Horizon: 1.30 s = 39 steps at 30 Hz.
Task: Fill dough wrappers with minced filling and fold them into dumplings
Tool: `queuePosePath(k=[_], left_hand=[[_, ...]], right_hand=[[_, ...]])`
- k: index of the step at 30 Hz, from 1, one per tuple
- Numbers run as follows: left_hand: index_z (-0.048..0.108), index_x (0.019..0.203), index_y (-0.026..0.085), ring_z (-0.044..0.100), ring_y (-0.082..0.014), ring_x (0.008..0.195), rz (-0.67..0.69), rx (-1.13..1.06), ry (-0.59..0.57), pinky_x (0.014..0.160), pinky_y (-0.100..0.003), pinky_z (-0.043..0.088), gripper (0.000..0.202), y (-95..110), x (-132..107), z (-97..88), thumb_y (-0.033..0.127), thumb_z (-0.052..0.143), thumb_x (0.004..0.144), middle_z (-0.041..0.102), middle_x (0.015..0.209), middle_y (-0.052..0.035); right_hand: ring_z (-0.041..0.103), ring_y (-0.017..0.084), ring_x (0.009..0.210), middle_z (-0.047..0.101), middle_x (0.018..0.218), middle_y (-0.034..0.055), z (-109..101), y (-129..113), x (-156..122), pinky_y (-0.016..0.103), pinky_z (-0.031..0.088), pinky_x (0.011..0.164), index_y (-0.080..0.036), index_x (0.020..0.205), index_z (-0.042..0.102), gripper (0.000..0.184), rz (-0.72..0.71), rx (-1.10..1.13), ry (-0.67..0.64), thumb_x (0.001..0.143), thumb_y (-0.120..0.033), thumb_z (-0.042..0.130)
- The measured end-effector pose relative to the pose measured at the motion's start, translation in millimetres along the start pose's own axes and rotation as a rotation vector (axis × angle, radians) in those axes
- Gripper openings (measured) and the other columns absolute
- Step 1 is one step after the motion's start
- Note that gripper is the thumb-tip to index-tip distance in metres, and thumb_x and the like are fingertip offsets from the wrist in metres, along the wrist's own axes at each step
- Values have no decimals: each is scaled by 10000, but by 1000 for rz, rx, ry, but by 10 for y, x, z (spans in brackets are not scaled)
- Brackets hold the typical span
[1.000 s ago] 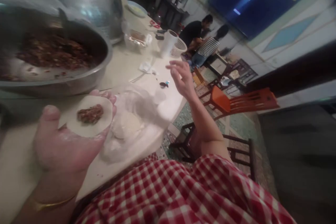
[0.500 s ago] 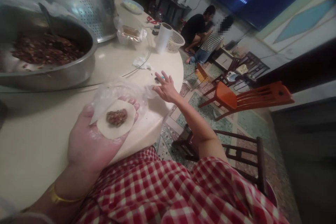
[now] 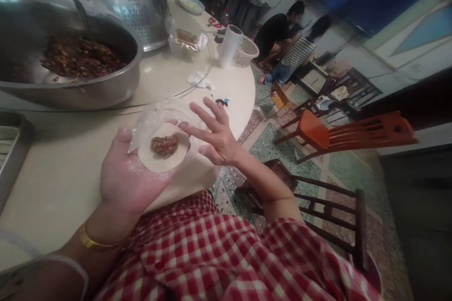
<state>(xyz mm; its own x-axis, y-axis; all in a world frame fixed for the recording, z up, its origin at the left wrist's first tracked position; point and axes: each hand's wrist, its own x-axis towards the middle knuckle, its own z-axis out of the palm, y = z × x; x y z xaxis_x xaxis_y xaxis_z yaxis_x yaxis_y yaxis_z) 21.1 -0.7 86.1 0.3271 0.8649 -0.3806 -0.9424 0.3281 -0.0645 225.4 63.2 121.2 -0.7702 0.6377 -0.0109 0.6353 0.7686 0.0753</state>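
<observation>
Far left, a metal tray (image 3: 19, 150) pokes in at the edge of the surface (image 3: 63, 174). Next along, the big metal bowl (image 3: 113, 88), with dark chopped filling (image 3: 83, 59) heaped inside. And here's the left hand (image 3: 129, 174): palm up, thumb spread wide, fingers laid out flat beneath a round dough wrapper (image 3: 162, 164). The wrapper lies open, a small mound of filling (image 3: 164, 146) near its middle, a clear plastic bag (image 3: 148, 120) just behind. Over to the right hand (image 3: 217, 136): fingers fanned, pinching nothing, forefinger tip right by the wrapper's edge; touching or not, I can't tell! It looks like the moment between filling and folding. Closing it up would call for a light fingertip grip on the rim, filling kept clear of the edge.
</observation>
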Motion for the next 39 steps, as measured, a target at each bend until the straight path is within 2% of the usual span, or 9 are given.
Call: queuePosePath(k=[9,14,17,20,23,27,30,34,39], left_hand=[[427,1529,87,710,-267,1143,12,-11,52,802,-370,657,656,97,-14,40,494,247,1047,715,1259,-146],[407,1546,91,652,-260,1245,8,-17,70,982,-404,594,683,96,-12,46,529,279,1038,694,1308,-134],[434,1529,75,666,-269,1211,-7,-27,74,1009,-419,576,691,73,-22,59,534,273,1038,702,1286,-144],[468,1503,51,698,-289,1135,-31,-28,74,913,-417,619,712,63,-38,79,533,227,1038,691,1299,-167],[443,1510,28,707,-285,1120,3,-44,74,843,-388,642,699,64,-50,98,505,235,1043,702,1271,-178],[413,1514,17,698,-281,1156,55,-49,58,883,-404,639,687,44,-38,137,494,252,1046,717,1233,-180],[447,1493,32,711,-275,1126,71,-13,54,864,-376,644,660,7,-12,164,473,242,1048,709,1250,-180],[503,1454,47,696,-288,1155,64,-23,74,877,-398,642,620,-44,28,138,444,264,1043,694,1278,-189],[558,1424,86,691,-321,1151,12,-61,127,938,-490,620,602,-77,58,82,460,289,1036,678,1324,-167]], right_hand=[[89,274,1613,401,1632,-25,57,-110,-123,548,-28,1302,-416,1460,532,636,-154,-74,62,923,-745,443],[85,254,1614,510,1550,16,20,-371,-196,505,-2,1313,-383,1402,601,671,-239,-83,149,896,-792,437],[123,253,1610,523,1541,-16,-12,-517,-187,493,-45,1314,-429,1405,590,684,-230,-110,126,880,-830,411],[168,249,1602,494,1566,-62,-38,-544,-201,490,-78,1313,-483,1417,565,662,-188,-96,54,883,-833,392],[161,272,1603,462,1584,-94,-59,-326,-245,552,-36,1314,-499,1366,607,643,-93,-11,9,865,-845,402],[67,322,1612,373,1649,-37,-60,270,-259,646,36,1284,-359,1323,682,610,317,-29,70,984,-704,310],[96,334,1607,339,1670,13,27,655,-192,675,110,1263,-294,1220,743,645,563,-44,2,1039,-618,214],[142,344,1600,329,1675,23,217,852,-79,708,110,1248,-292,1150,766,606,617,-19,-174,1051,-591,248],[148,363,1597,379,1650,32,271,893,-37,712,53,1249,-281,1077,785,603,581,2,-247,1034,-621,289]])
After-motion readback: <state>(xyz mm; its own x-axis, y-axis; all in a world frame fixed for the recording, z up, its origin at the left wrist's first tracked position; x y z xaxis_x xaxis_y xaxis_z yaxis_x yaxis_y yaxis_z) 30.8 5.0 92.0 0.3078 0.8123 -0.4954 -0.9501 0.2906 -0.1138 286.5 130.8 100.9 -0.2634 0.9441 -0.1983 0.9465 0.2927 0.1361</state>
